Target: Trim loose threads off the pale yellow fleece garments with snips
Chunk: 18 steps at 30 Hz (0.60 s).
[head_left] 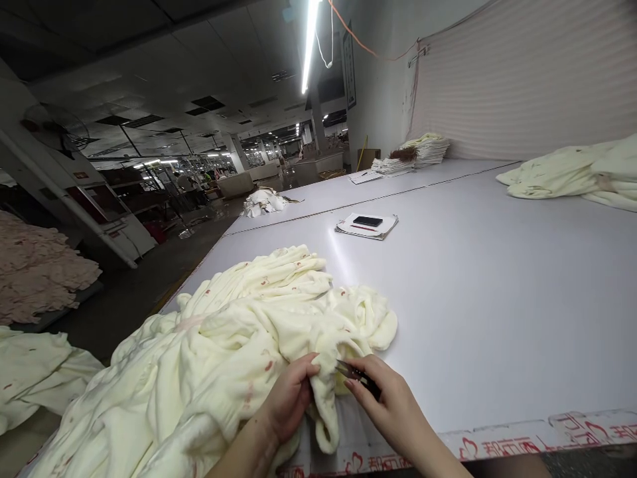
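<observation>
So the right hand [385,395] is gripping a pair of small, dark, pointed snips [367,381], and they're pointing left and a bit away, toward the left hand [291,395], long axis slanting back into the right palm. Can't tell if the tips are touching cloth. The left hand is pinching a soft, pale-yellow, plush fabric heap [249,332]; a narrow, rounded flap [326,421] of it is hanging lengthwise between the hands, pointing toward the wearer. The rest's sprawling left of and beyond the hands, rumpling into deep folds and showing little reddish prints.
</observation>
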Tool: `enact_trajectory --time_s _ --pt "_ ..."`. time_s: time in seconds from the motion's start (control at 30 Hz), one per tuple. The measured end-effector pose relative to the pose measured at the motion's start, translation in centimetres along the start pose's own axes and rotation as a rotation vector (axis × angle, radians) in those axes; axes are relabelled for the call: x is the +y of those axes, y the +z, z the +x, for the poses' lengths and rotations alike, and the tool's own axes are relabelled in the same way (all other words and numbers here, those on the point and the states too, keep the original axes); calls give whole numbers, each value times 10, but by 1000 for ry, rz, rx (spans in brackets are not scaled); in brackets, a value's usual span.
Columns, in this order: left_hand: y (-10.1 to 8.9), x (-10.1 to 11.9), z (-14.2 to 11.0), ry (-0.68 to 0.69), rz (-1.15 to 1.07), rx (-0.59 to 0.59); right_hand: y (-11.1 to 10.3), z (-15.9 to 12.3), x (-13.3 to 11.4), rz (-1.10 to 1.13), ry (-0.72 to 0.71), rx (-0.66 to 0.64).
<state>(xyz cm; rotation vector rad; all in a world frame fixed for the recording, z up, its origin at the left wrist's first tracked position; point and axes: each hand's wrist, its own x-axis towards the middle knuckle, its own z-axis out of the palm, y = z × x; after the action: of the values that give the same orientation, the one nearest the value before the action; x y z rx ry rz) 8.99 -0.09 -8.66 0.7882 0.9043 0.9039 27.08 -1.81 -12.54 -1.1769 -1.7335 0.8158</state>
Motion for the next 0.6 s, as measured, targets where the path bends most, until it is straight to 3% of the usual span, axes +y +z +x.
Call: enact_trajectory --time_s 0.2,0.6 --pt "6 1 -3 7 11 0 7 0 -2 -173 -110 136" --pt "5 0 -3 1 88 -23 7 1 2 -15 115 113"
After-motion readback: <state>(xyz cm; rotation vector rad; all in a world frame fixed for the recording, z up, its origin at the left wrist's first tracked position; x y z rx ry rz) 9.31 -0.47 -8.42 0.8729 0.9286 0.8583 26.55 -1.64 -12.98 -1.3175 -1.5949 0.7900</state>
